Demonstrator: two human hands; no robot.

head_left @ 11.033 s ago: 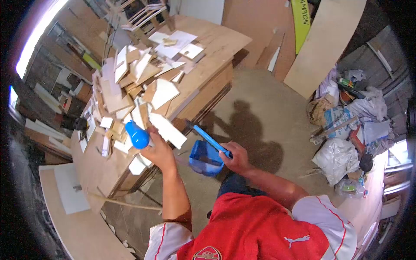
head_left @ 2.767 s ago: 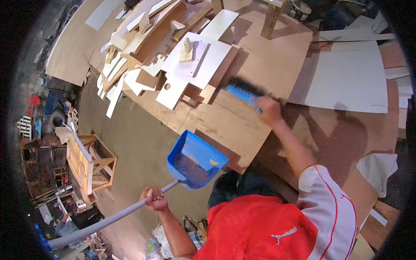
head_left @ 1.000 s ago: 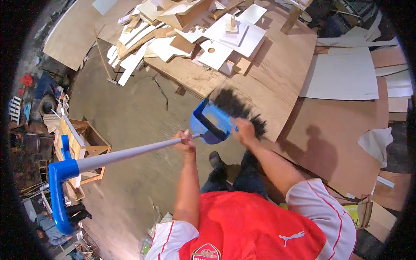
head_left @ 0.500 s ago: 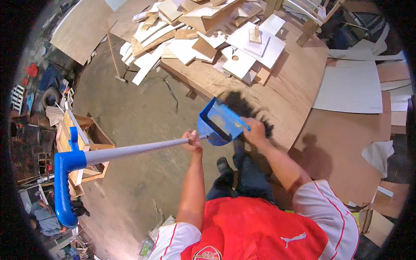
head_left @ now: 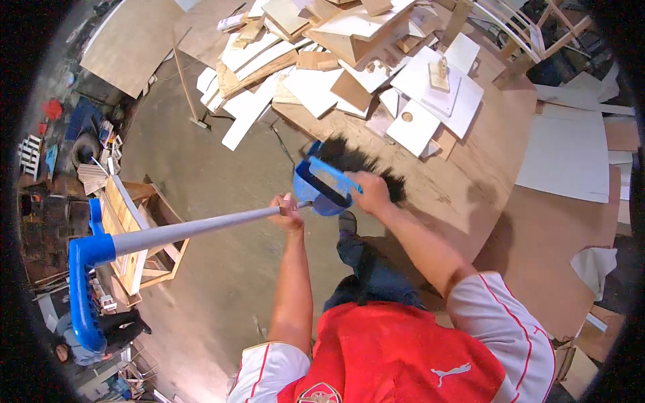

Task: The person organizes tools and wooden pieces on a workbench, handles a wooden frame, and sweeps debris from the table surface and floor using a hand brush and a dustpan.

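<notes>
My left hand [head_left: 287, 213] is closed around the grey pole [head_left: 201, 227] of a long-handled dustpan, close to its pan. The blue dustpan pan [head_left: 329, 203] is held up off the floor, and its blue grip [head_left: 84, 289] sticks out to the left. My right hand [head_left: 371, 195] grips a blue hand brush [head_left: 336, 173] with long dark bristles [head_left: 356, 161]. The brush lies against or just above the pan's opening; I cannot tell whether they touch. The bristles point away from me, over the edge of the wooden board.
White and brown wood offcuts [head_left: 349, 87] are piled on a large wooden board [head_left: 463, 201] ahead. A wooden frame [head_left: 151, 242] stands left on the concrete floor [head_left: 235, 282]. A T-shaped stick [head_left: 185, 84] leans nearby. Another person [head_left: 87, 339] is at lower left.
Both hands have moved slightly left with the dustpan and brush. The bristles, blurred before, now show more clearly. My view has shifted, and one foot has changed position.
</notes>
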